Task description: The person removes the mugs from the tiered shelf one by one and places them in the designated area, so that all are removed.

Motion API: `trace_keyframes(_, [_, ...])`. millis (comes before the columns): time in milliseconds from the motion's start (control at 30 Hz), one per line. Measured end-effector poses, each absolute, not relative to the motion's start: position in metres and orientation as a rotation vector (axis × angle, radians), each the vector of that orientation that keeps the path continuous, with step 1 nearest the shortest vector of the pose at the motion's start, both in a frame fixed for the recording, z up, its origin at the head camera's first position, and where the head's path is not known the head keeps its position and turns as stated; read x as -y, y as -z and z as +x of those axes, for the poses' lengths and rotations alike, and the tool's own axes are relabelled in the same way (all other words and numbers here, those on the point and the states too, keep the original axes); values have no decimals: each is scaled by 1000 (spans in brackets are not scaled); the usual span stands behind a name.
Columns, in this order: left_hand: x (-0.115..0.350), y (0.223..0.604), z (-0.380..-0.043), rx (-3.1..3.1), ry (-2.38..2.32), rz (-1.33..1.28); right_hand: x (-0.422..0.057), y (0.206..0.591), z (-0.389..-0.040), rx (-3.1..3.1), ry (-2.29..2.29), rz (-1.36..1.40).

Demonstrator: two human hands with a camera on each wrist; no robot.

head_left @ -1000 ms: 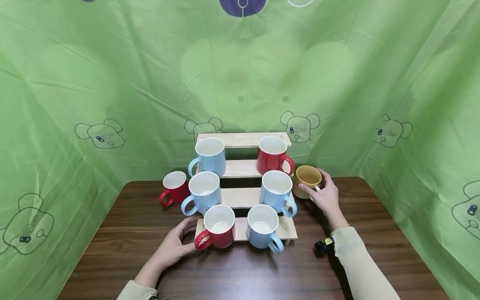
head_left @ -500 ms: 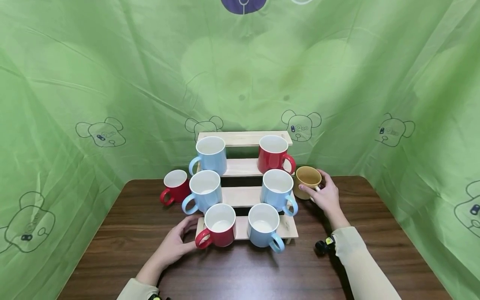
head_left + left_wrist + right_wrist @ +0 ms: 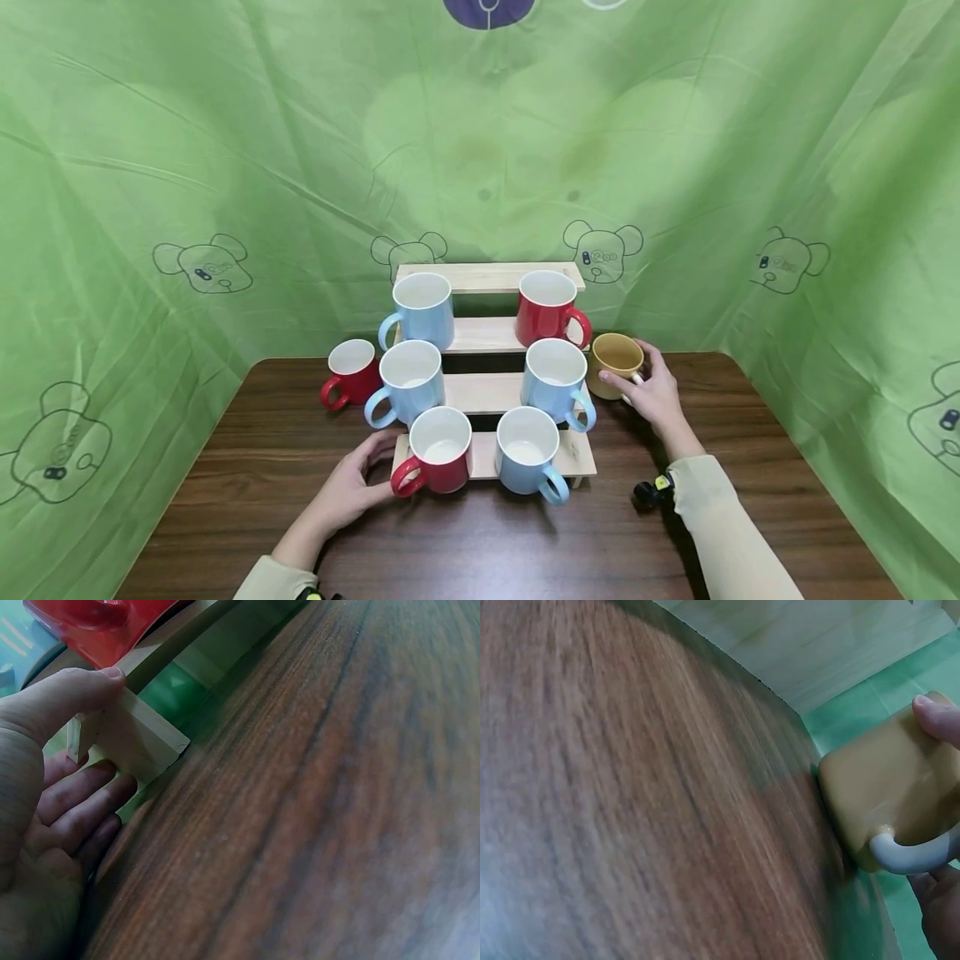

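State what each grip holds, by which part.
Right grip: yellow mug, by its body, astride the handle. Left grip: wooden rack, by its bottom step's left end.

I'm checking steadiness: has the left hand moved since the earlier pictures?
No: in the head view, the left hand shows no visible shift either way against the wooden rack.

Yellow mug (image 3: 616, 358), upright, beside tiered wooden rack (image 3: 482, 392), contact unclear

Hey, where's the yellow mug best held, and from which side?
Probably by the handle, coming from the right: it sticks out from the mug on the near right, where the right hand is, while the stand crowds the left side.
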State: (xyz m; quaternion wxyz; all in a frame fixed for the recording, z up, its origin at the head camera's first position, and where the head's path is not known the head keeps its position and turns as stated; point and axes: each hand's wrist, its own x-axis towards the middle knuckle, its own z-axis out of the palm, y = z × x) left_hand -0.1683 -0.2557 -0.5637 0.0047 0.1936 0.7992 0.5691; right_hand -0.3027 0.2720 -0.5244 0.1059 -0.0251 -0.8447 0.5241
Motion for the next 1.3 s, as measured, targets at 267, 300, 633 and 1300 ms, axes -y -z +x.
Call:
trace_keyframes(267, [255, 563, -168, -2517, -1771, 574, -276, 525, -304, 2520, -1595, -25])
trace_keyframes(300, [255, 563, -168, -2515, -1770, 568, -276, 525, -304, 2521, -1597, -18])
trace_keyframes(633, [253, 562, -169, -2519, -1765, 562, -278, 524, -305, 2540, -1563, 4])
trace_keyframes(1300, [254, 561, -168, -2514, -1764, 567, -282, 502, -304, 2665, -1450, 12])
